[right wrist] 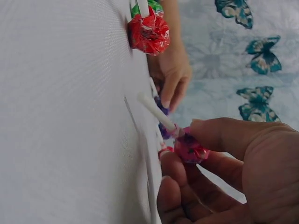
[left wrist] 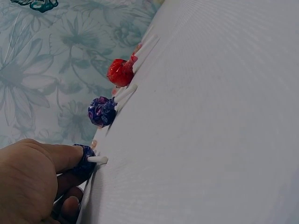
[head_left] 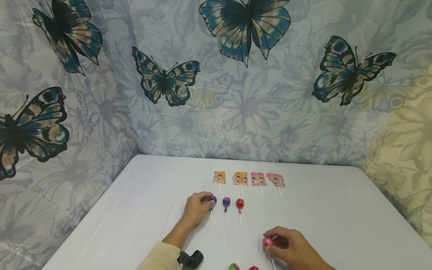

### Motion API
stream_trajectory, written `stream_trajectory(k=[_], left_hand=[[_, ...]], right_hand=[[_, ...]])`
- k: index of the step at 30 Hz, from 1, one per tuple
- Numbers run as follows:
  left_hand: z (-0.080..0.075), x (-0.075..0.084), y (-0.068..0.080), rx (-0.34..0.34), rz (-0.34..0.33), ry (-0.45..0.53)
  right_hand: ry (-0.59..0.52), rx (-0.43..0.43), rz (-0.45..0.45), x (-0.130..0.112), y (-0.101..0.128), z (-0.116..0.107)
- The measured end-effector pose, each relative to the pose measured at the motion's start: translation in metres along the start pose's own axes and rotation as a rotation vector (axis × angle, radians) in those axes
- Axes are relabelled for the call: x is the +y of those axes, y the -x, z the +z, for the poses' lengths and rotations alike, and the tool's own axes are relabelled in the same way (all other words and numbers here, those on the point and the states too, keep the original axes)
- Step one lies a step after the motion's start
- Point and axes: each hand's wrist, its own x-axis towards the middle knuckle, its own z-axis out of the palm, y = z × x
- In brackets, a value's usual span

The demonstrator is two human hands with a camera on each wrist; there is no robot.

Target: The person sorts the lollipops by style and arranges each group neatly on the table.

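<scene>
My left hand (head_left: 197, 208) pinches a purple-wrapped lollipop (left wrist: 84, 161) by its ball, at the left end of a short row on the white table. Beside it in that row lie another purple lollipop (head_left: 226, 202) and a red lollipop (head_left: 240, 203), sticks pointing toward me. Lower right, my right hand (head_left: 290, 243) holds a pink lollipop (head_left: 267, 242) between thumb and fingers, its white stick angled down. In the right wrist view the pink lollipop's stick (right wrist: 154, 109) tilts toward the table surface.
Behind the row lie several flat lollipops in orange wrappers (head_left: 240, 178) and pink wrappers (head_left: 258, 179). At the near edge of the head view are a green-and-red lollipop (head_left: 234, 266) and a red one (head_left: 254, 268). A butterfly-print cloth (head_left: 216, 123) backs the white table (head_left: 141, 210).
</scene>
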Motion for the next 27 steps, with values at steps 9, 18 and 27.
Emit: stream_trajectory(k=[9,18,27], left_hand=[[-0.001,0.001,0.001,-0.018,-0.033,0.012],[0.0,0.002,0.001,-0.016,-0.032,0.009],[0.001,0.0,0.0,-0.012,-0.028,0.014]], right_hand=[[-0.071,0.089,0.015,-0.01,0.0,-0.006],[-0.063,0.186,-0.005,-0.015,-0.003,-0.012],[-0.033,0.248,-0.028,-0.022,-0.013,-0.015]])
